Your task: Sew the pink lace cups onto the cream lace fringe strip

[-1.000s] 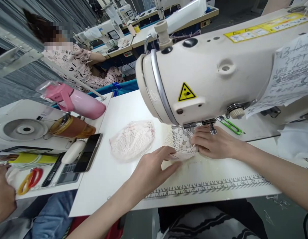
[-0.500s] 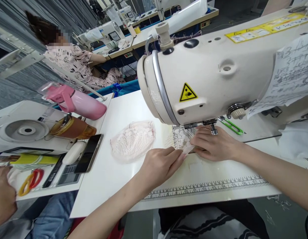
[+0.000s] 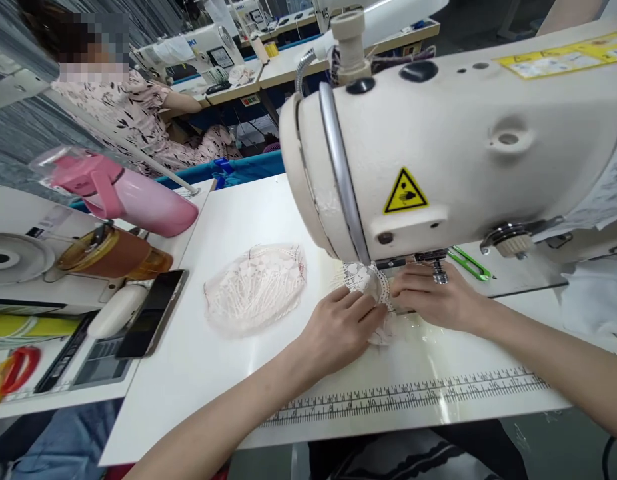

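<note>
Under the head of a white sewing machine (image 3: 438, 147) lies a piece of white floral lace fabric (image 3: 359, 275) with a scalloped edge. My left hand (image 3: 341, 327) is closed on this lace, fingers curled over it, and a sheer bit hangs below the fingertips. Beside the presser foot, my right hand (image 3: 433, 297) has its fingers pressed together at the lace's right edge; the machine head partly covers them. Another sheer, pale pink lace piece (image 3: 258, 287) rests flat on the table to the left.
Green thread snips (image 3: 468, 263) lie behind my right hand. A ruler strip (image 3: 388, 398) runs along the table's front edge. Leftward are a phone (image 3: 153, 313), a pink bottle (image 3: 133, 193) and an amber cup (image 3: 108, 252). A person (image 3: 133, 113) sits at another machine.
My left hand has shifted right and turned over the lace, which now bunches closer to the presser foot. My right hand stays beside the foot. The camera view has moved slightly closer and rightward.
</note>
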The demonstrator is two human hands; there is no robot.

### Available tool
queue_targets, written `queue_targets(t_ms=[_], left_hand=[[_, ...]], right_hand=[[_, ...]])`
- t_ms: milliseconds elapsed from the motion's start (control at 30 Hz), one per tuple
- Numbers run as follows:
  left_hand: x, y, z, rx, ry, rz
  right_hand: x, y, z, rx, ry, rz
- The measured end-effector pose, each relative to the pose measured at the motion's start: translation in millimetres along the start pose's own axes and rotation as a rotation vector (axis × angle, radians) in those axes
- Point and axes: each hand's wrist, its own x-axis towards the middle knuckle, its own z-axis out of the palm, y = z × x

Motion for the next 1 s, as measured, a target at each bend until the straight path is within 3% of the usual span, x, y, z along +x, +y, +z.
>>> queue_targets(t_ms=[133, 267, 467, 667, 1000], left_hand=[[-2.6, -0.5, 7.3, 0.022, 0.149, 0.007], [-8.3, -0.9, 10.1, -0.056, 0.197, -0.068], [-12.0, -2.0, 12.0, -0.040, 0.179, -0.115], [-12.0, -3.3, 12.2, 0.088, 0.198, -0.029], [-10.6, -7.3, 15.7, -0.119, 0.165, -0.024]], right_hand=[[1.6, -0.5, -10.9, 0.088, -0.015, -0.048], [3.7, -1.5, -9.5, 0.176, -0.118, -0.035], [2.7, -1.7, -7.1, 0.034, -0.065, -0.056], [9.0, 0.4, -12.7, 0.225, 0.011, -0.125], [15.0, -7.2, -13.7, 0.234, -0.037, 0.012]])
